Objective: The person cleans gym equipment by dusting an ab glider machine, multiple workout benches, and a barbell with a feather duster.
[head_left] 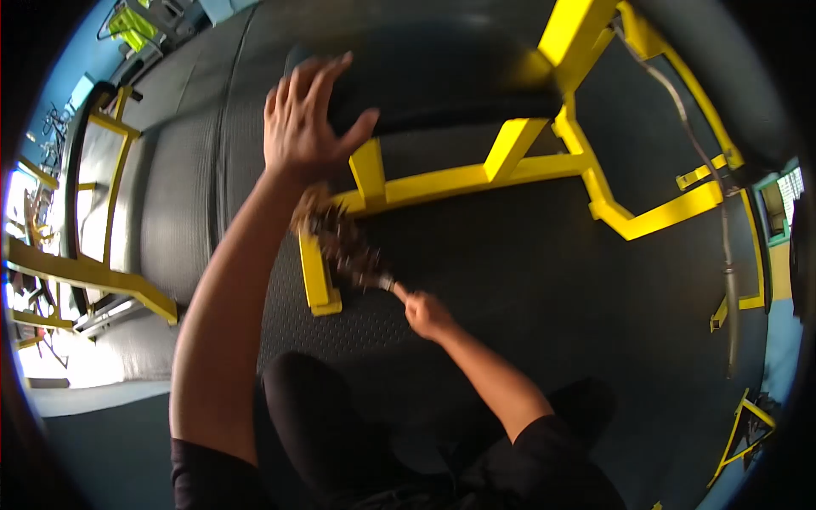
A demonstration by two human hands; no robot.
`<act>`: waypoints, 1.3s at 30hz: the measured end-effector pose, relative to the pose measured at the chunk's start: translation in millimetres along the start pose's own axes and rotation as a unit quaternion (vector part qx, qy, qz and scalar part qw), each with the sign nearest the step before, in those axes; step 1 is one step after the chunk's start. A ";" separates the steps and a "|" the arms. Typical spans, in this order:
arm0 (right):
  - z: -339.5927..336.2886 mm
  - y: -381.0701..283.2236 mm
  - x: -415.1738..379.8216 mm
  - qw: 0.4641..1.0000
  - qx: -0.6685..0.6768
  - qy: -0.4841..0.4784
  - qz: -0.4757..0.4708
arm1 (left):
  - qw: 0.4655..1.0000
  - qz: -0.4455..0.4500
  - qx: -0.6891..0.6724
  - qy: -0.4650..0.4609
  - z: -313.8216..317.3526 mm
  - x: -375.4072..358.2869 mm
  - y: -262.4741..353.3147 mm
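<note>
A brown feather duster [342,242] is held by its handle in my right hand [427,316], whose fingers are wrapped round it. Its blurred feathers lie across the near end of a yellow frame [442,185], close to the short foot bar. Higher up, my left hand [302,119] is spread with its fingers apart, at the left end of a black padded bench [450,76]. Whether the palm touches the pad cannot be made out. The left wrist is just above the top of the duster.
A taller yellow frame [671,212] with a metal bar [728,280] stands on the right. More yellow equipment [93,272] is at the left. Black textured matting [382,327] covers the floor around my bent knees.
</note>
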State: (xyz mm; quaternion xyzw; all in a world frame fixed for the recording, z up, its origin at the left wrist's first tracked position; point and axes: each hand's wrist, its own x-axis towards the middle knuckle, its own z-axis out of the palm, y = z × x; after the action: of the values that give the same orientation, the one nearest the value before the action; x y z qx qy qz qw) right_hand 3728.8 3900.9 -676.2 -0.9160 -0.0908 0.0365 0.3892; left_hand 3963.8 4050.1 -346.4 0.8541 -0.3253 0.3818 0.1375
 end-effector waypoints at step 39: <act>-307.5 -537.1 -552.9 0.538 0.251 0.421 0.685 | 0.562 0.022 -0.248 -0.789 -377.3 52.3 384.4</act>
State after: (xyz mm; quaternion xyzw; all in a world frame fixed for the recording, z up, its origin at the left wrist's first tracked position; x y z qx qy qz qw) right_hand 3154.7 3941.6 -78.3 -0.4729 0.7517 -0.0770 0.4531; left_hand 3523.5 3920.4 -59.8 0.7396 -0.4051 -0.5370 0.0242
